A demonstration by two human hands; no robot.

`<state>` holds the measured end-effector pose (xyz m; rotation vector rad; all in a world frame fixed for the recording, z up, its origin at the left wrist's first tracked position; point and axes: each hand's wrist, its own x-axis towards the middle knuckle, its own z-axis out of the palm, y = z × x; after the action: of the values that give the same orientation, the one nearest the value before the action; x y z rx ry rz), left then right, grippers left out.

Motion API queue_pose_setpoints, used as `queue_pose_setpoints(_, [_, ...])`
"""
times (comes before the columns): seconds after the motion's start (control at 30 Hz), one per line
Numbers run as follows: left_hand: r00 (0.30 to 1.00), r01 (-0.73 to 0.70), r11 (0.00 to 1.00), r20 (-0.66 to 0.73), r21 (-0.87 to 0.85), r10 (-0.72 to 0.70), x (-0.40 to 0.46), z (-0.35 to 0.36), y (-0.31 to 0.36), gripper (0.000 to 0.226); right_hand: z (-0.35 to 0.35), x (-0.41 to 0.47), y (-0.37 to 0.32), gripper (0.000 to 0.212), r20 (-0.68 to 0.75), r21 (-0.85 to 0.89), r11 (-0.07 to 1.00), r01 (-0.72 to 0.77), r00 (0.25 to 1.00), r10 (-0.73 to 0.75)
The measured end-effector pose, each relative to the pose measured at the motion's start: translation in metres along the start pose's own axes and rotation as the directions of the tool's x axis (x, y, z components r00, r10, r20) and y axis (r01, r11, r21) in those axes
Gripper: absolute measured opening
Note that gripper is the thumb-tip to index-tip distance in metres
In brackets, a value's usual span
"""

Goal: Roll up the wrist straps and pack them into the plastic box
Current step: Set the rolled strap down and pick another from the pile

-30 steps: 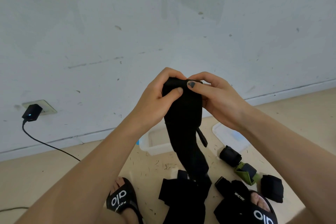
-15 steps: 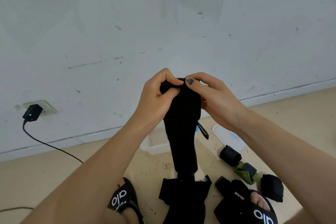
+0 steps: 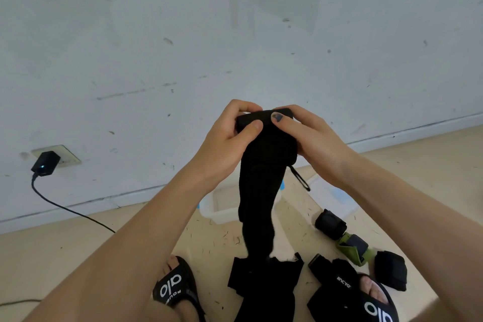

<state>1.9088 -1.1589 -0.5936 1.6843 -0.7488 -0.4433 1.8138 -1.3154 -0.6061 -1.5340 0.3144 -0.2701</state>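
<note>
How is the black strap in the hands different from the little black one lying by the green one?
The held strap hangs long, only its top rolled between the left hand and right hand. The floor strap is a tight, finished roll, touched by neither hand. Both are black.

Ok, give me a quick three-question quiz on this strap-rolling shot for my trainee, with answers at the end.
1. True or false: both hands grip the top of the black wrist strap.
2. Where is the plastic box? A) on the floor behind the hanging strap B) on a shelf C) on the person's lap
3. What colour is the rolled strap lying between two black rolls?

Key: 1 true: left hand and right hand hold it. 2 A. 3 green.
</note>
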Motion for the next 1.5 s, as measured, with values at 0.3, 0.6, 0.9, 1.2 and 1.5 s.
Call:
queue_pose_setpoints(0.3, [1.000,0.009,0.999,0.011,0.042,-0.009,-0.0019,0.0006,0.0012,0.011,0.0007,-0.0021,-0.0032,0.013,-0.019,0.101,0.994,0.052,0.999,-0.050])
queue_pose_setpoints(0.6, [0.997,-0.045,0.999,0.058,0.004,0.045,-0.0038,0.0007,0.0014,0.017,0.0023,-0.0011,-0.0011,0.024,-0.036,0.039,0.999,0.009,0.999,-0.008])
queue_pose_setpoints(0.9, [0.999,0.035,0.997,0.043,-0.074,-0.031,0.0012,0.0008,0.0023,0.017,0.0010,-0.0015,-0.0012,0.018,0.011,0.121,0.992,0.037,0.999,-0.039])
queue_pose_setpoints(1.2, [0.998,0.045,0.995,0.049,-0.092,-0.040,0.0014,0.0027,-0.0002,0.021,0.0049,0.0007,-0.0010,0.018,-0.065,0.053,0.998,0.015,0.998,-0.012])
queue_pose_setpoints(1.5, [0.999,0.034,0.997,0.034,-0.075,-0.031,0.0009,0.0037,0.0015,0.015,0.0007,-0.0027,-0.0034,0.021,-0.007,0.100,0.993,-0.062,0.998,0.063])
